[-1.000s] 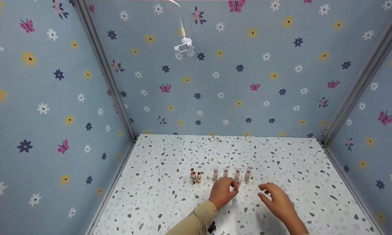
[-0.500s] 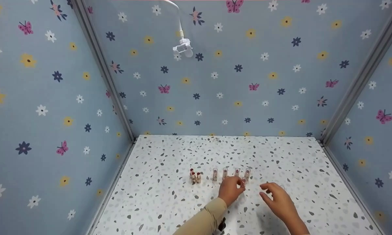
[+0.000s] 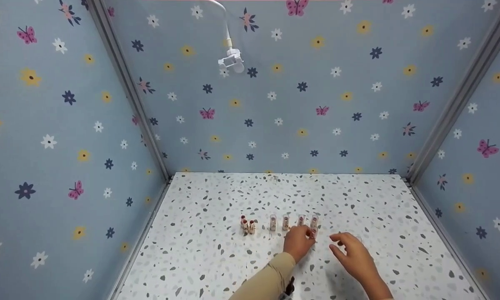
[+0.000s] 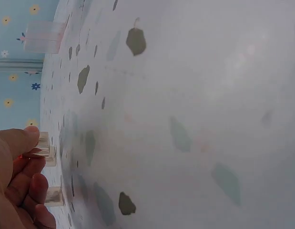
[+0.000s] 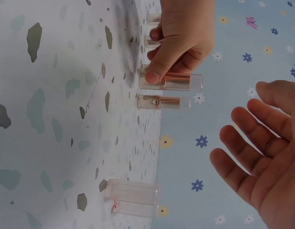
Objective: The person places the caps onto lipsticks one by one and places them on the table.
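A person's two hands work over a white tabletop (image 3: 216, 196) speckled with grey chips, inside a booth whose blue walls (image 3: 275, 104) are printed with flowers and butterflies. The left hand (image 3: 299, 242), its arm in a tan sleeve (image 3: 266, 275), pinches a clear lipstick tube (image 5: 183, 82) low down between thumb and fingers, the grip closed on it. That tube is upright, just in front of the rightmost of a row of four similar clear tubes (image 3: 273, 223); whether its base touches the tabletop cannot be told. The right hand (image 3: 355, 255) is to the right, well apart from the tube, palm turned toward it, thumb spread from gently bent fingers, holding nothing. Two clear, colourless-looking covers (image 5: 132, 192) stand side by side near the right hand, mostly hidden by it from the head camera. Left of the row, three uncapped lipsticks (image 3: 252, 227) with dark red tips stand in a close cluster. Higher up, a white clamp (image 3: 232, 60) on a bent stem hangs before the back wall
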A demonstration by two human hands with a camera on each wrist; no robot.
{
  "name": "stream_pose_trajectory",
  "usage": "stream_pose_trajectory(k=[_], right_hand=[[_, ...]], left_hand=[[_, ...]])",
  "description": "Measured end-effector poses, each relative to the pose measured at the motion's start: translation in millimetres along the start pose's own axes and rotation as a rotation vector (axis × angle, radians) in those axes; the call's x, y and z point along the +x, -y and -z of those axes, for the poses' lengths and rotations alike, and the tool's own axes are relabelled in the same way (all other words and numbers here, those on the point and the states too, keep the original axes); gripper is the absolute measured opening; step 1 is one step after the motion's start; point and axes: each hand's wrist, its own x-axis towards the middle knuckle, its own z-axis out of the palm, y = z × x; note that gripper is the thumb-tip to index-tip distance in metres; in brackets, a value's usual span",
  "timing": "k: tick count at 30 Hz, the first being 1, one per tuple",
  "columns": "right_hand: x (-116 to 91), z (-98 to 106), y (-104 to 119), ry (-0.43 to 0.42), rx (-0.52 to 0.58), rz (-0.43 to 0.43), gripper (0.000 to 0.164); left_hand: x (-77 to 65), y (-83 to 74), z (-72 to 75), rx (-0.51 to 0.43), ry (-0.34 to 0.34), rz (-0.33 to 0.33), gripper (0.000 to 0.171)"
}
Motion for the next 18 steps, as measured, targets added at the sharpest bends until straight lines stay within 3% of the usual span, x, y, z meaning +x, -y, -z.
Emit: stream_pose_trajectory(k=[11,18], right_hand=[[2,0,4,-0.019,0.008,0.026,0.021],[3,1,3,-0.021,0.002,0.03,0.022]], left_hand=[[2.8,-7.3,-11.7,-0.042,-0.048,0.05,0.017],[6.2,-5.5,-16.6,-0.031,-0.055,0.01,0.018]])
